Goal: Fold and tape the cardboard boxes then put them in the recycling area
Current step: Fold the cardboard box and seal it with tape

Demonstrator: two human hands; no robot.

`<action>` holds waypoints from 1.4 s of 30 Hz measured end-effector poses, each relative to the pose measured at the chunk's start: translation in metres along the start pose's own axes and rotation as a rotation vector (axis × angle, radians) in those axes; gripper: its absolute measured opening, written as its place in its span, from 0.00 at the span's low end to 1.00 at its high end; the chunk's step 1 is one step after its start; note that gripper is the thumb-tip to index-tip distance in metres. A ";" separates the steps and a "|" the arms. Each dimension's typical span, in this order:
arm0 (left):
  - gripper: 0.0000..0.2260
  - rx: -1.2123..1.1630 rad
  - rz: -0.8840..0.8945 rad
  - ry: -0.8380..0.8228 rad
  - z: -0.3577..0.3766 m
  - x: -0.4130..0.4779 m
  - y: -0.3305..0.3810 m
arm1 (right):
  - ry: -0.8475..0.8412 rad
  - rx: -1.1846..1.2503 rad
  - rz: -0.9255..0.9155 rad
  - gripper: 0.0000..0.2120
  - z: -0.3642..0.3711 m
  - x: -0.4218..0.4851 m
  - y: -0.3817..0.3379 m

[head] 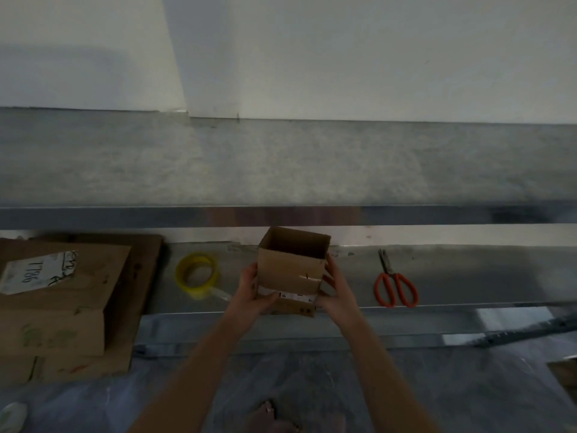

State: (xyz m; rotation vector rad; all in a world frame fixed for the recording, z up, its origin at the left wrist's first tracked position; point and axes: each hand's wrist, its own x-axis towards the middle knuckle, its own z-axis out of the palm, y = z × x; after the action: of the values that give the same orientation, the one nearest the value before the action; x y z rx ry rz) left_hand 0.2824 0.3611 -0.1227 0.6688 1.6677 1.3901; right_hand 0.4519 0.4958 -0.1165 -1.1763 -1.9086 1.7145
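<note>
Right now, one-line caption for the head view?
Left hand and right hand grip an open cardboard box between tape roll and scissors.

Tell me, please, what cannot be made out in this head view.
Head view:
- Small box interior: dark, hidden by its walls.
- Its label: blurred, partly under the thumb of the left hand.
- Stacked boxes: cut by left edge.
- Cardboard piece: cut by right edge.

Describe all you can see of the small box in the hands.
The box is small, brown cardboard, upright, its top open and inside dark. A white label strip crosses the near face low down, with a pale scuff above it. The left hand grips its left side, the right hand its right.
</note>
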 end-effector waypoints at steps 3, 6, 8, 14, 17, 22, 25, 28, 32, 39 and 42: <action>0.27 0.064 0.060 0.089 -0.003 0.002 0.006 | 0.006 0.121 -0.054 0.43 0.001 -0.004 0.000; 0.29 0.045 0.187 0.007 -0.002 0.000 0.014 | 0.053 0.152 -0.122 0.35 0.001 -0.008 0.000; 0.28 0.114 0.230 -0.041 0.000 -0.002 0.014 | 0.069 0.140 -0.131 0.31 0.000 -0.010 0.002; 0.24 0.263 0.287 0.038 0.008 -0.004 0.001 | 0.006 0.105 -0.125 0.28 -0.009 -0.011 0.008; 0.18 0.253 0.248 0.082 0.012 0.003 0.001 | 0.011 0.126 -0.076 0.25 -0.011 -0.004 0.003; 0.25 0.074 0.114 0.135 0.011 0.011 0.005 | 0.044 0.138 -0.029 0.22 -0.023 0.008 -0.003; 0.37 -0.018 0.046 0.140 0.008 0.016 0.010 | -0.013 0.164 -0.016 0.37 -0.030 0.017 -0.008; 0.30 0.033 0.022 0.039 0.006 0.022 0.020 | -0.103 0.042 -0.031 0.43 -0.036 0.027 -0.014; 0.19 0.105 0.019 0.013 0.007 0.024 0.023 | -0.094 -0.070 -0.057 0.27 -0.037 0.026 -0.012; 0.23 0.125 0.083 0.038 0.010 0.014 0.013 | -0.080 -0.100 -0.029 0.30 -0.032 0.021 -0.004; 0.25 0.130 0.058 0.051 0.012 0.011 0.007 | -0.045 -0.116 -0.037 0.30 -0.029 0.018 0.000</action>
State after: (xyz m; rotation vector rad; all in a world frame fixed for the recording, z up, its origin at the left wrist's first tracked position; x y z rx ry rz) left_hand 0.2865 0.3779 -0.1191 0.7666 1.8040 1.3572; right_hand 0.4608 0.5285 -0.1152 -1.1444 -2.0682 1.6450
